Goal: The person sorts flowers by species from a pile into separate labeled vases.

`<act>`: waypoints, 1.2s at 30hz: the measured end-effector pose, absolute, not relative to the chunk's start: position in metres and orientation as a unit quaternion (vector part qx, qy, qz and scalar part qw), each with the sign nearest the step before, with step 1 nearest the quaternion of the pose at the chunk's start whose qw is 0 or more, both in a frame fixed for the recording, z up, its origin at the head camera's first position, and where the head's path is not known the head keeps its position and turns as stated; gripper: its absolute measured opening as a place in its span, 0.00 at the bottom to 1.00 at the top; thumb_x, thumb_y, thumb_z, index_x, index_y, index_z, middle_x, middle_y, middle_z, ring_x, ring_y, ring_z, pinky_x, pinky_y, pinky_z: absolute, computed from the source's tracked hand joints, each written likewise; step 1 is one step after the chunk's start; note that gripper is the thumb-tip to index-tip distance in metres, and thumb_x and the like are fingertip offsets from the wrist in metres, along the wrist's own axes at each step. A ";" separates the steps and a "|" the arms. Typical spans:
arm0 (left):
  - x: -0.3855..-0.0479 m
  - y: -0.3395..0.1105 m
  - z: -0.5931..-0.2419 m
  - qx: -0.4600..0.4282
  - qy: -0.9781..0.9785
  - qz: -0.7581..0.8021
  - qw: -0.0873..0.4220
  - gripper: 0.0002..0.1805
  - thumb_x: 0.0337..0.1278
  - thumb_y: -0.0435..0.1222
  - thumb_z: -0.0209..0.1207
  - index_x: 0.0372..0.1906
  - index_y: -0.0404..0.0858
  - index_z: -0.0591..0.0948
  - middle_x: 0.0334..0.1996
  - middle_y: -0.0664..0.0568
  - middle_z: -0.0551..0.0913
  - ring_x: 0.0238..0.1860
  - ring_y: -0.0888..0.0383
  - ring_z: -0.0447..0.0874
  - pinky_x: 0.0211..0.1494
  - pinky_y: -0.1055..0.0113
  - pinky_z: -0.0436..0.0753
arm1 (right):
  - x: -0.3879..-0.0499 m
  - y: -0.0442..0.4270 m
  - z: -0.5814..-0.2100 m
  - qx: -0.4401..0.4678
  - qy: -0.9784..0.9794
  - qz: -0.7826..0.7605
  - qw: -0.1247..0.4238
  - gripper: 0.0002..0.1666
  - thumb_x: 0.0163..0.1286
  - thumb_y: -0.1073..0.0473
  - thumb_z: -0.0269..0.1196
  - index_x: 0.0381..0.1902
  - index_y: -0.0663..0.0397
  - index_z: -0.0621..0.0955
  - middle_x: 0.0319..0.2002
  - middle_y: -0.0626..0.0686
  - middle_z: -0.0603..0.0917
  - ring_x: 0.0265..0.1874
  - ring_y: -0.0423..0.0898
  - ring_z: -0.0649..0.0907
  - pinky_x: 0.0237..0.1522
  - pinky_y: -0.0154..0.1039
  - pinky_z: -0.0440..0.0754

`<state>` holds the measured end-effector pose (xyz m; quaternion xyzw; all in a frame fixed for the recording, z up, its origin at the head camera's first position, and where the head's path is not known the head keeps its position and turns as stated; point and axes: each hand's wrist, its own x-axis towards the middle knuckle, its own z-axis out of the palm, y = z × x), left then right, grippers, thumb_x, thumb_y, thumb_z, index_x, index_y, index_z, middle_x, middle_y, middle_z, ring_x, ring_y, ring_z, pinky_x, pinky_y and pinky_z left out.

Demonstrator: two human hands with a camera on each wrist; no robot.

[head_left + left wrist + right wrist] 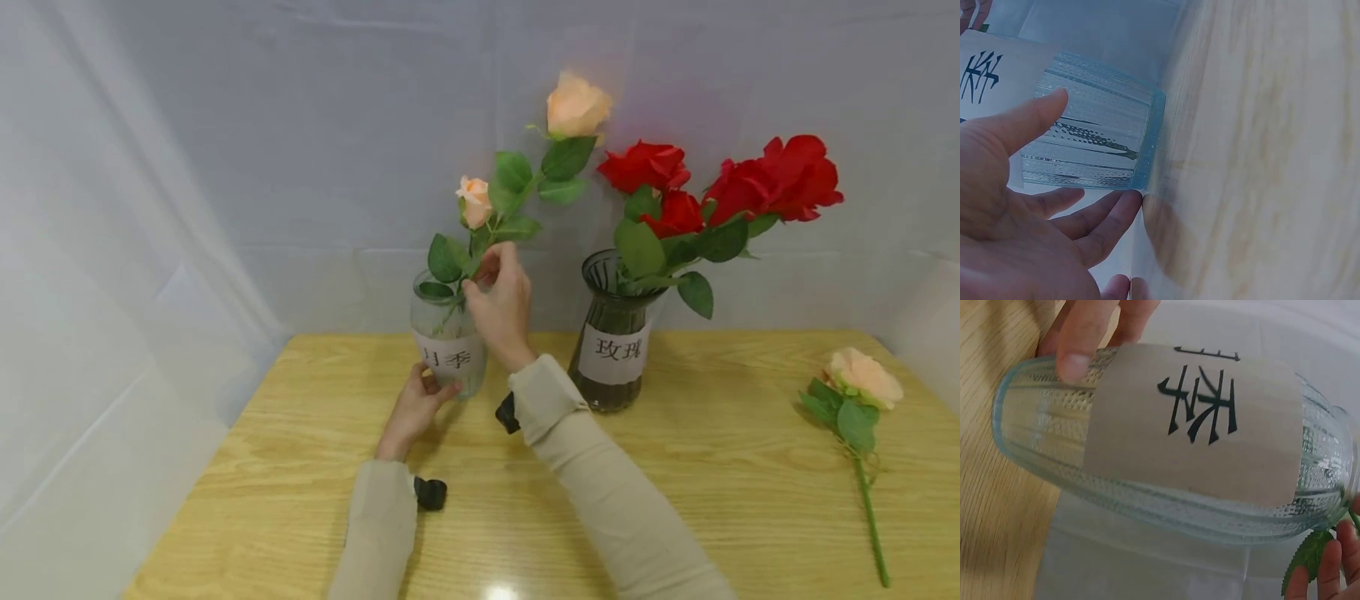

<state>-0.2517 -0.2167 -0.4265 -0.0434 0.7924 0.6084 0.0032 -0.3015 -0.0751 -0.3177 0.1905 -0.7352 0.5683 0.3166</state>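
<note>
My left hand (414,412) holds the lower part of a clear ribbed glass vase (426,321), which stands upright on the table with a white paper label. In the left wrist view, the thumb lies on the front of the vase (1107,115) and the fingers curve along its other side. At the vase's mouth, my right hand (506,308) pinches the leafy green stem of a peach rose (577,107). A smaller peach bud (475,202) sits lower among the leaves. Whether both blooms share one stem, I cannot tell. The stem's lower end shows faintly through the glass.
A dark glass vase (603,396) with a label stands to the right, holding several red roses (798,179). Another peach flower (866,379) lies on the wooden table (720,467) at the far right. White cloth (360,167) hangs behind.
</note>
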 end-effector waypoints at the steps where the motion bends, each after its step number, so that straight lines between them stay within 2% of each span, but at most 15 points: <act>1: -0.251 -0.217 -0.426 -0.043 0.792 0.609 0.003 0.40 0.71 0.35 0.60 0.76 0.26 0.53 0.70 0.25 0.65 0.70 0.33 0.66 0.71 0.42 0.66 | -0.301 -0.074 -0.317 0.194 -0.741 0.561 0.313 0.17 0.60 0.76 0.68 0.42 0.65 0.73 0.34 0.61 0.81 0.36 0.56 0.80 0.41 0.47 0.79; 9: -0.250 -0.217 -0.427 -0.046 0.795 0.604 0.002 0.40 0.71 0.35 0.60 0.76 0.25 0.53 0.70 0.25 0.64 0.70 0.33 0.65 0.71 0.43 0.66 | -0.302 -0.069 -0.314 0.226 -0.761 0.532 0.294 0.15 0.60 0.77 0.66 0.42 0.64 0.73 0.31 0.60 0.81 0.34 0.56 0.80 0.41 0.49 0.78; 13: -0.249 -0.216 -0.426 -0.040 0.793 0.608 -0.001 0.39 0.71 0.35 0.60 0.75 0.25 0.53 0.69 0.24 0.66 0.70 0.33 0.66 0.71 0.42 0.66 | -0.303 -0.064 -0.311 0.224 -0.769 0.524 0.289 0.13 0.62 0.77 0.62 0.44 0.67 0.77 0.31 0.60 0.83 0.33 0.57 0.81 0.41 0.50 0.79; 19: -0.248 -0.215 -0.425 -0.034 0.795 0.606 -0.003 0.40 0.70 0.35 0.61 0.76 0.26 0.53 0.68 0.25 0.66 0.69 0.33 0.66 0.70 0.42 0.67 | -0.301 -0.047 -0.317 0.187 -0.771 0.541 0.278 0.05 0.65 0.75 0.63 0.38 0.69 0.83 0.32 0.62 0.85 0.31 0.57 0.82 0.38 0.50 0.81; 24: -0.249 -0.215 -0.425 -0.034 0.795 0.606 -0.002 0.40 0.70 0.35 0.61 0.76 0.26 0.53 0.68 0.24 0.66 0.69 0.33 0.67 0.69 0.42 0.68 | -0.298 -0.030 -0.326 0.149 -0.779 0.571 0.211 0.05 0.66 0.74 0.64 0.40 0.71 0.83 0.37 0.64 0.85 0.36 0.58 0.82 0.42 0.48 0.82; 31: -0.249 -0.216 -0.425 -0.031 0.799 0.600 -0.008 0.40 0.70 0.35 0.61 0.75 0.25 0.53 0.67 0.23 0.67 0.68 0.32 0.67 0.69 0.41 0.69 | -0.287 -0.004 -0.331 0.121 -0.751 0.647 0.041 0.10 0.72 0.70 0.60 0.50 0.70 0.79 0.40 0.60 0.81 0.36 0.52 0.82 0.36 0.41 0.86; 36: -0.248 -0.216 -0.425 -0.029 0.796 0.604 -0.007 0.40 0.70 0.35 0.61 0.76 0.25 0.53 0.67 0.23 0.66 0.69 0.32 0.67 0.69 0.40 0.68 | -0.277 0.011 -0.331 0.114 -0.734 0.669 -0.025 0.12 0.75 0.67 0.59 0.53 0.69 0.78 0.41 0.58 0.81 0.38 0.51 0.84 0.38 0.43 0.88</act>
